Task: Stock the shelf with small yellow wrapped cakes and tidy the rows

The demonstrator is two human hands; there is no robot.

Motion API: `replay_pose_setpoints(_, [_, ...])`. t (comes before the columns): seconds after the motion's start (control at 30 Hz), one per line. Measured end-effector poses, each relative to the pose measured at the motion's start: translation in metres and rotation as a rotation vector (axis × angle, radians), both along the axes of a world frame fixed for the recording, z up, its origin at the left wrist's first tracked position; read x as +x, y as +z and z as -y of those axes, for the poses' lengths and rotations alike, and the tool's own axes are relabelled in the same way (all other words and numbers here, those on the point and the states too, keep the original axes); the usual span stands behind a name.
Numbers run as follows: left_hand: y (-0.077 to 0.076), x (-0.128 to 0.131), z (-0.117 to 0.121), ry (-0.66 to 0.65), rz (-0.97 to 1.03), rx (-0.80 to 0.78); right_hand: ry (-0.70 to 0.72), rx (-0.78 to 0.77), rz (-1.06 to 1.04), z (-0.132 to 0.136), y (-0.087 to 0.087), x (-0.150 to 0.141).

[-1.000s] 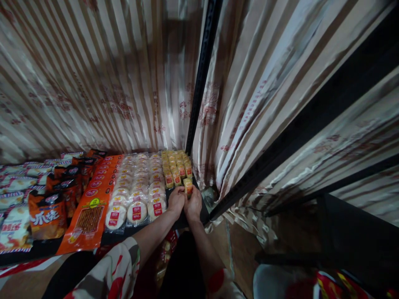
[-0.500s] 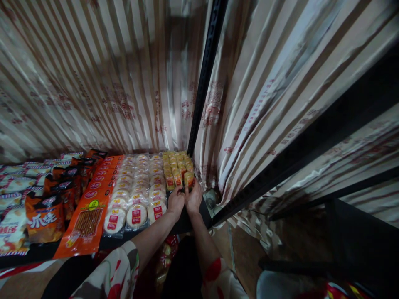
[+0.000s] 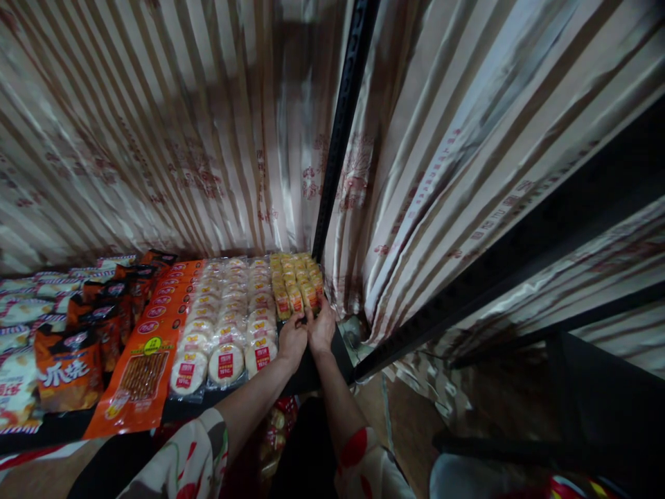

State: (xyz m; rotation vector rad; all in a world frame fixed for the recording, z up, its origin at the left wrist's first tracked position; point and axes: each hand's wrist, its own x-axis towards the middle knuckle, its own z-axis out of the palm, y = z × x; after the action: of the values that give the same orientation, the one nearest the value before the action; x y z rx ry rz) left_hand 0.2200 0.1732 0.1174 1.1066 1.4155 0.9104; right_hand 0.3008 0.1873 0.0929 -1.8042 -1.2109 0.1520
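Note:
Small yellow snack packs stand in tight rows at the right end of the black shelf. At the front right of these rows, my right hand has its fingers closed against a yellow snack pack. My left hand is right beside it, fingers curled together at the foot of the front packs. Whatever lies between its fingertips is hidden. Just left of my hands are rows of round white crackers in clear wrappers.
Farther left lie flat orange snack packets, orange-and-black bags and white bags. A black metal post rises at the shelf's back right corner. Pleated printed curtains hang behind and to the right. A dark diagonal beam crosses the right side.
The front right yellow snack pack has moved back and slightly left, into line with the others. Both hands stay close together there. The view has shifted slightly.

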Motion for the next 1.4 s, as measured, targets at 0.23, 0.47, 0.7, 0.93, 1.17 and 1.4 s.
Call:
replay_pose_setpoints(0.23, [0.003,0.0,0.001,-0.011,-0.056,0.02,0.006,0.112,-0.055,-0.003,-0.014,0.001])
replay_pose_setpoints(0.47, [0.023,0.001,0.003,-0.161,-0.346,0.179,0.022,0.149,-0.103,0.001,-0.015,0.003])
replay_pose_setpoints(0.7, [0.042,0.002,-0.013,-0.497,-0.812,0.702,0.072,0.142,-0.14,0.0,-0.022,0.007])
replay_pose_setpoints(0.93, [0.03,-0.002,-0.023,-0.608,-1.119,0.795,0.051,0.152,-0.135,-0.002,-0.025,0.004])
replay_pose_setpoints(1.17, [0.027,-0.002,-0.022,-0.599,-1.179,0.901,0.04,0.17,-0.104,-0.005,-0.032,0.006])
replay_pose_setpoints(1.4, [0.024,-0.001,-0.024,-0.608,-1.165,0.886,0.073,0.18,-0.15,-0.004,-0.032,0.005])
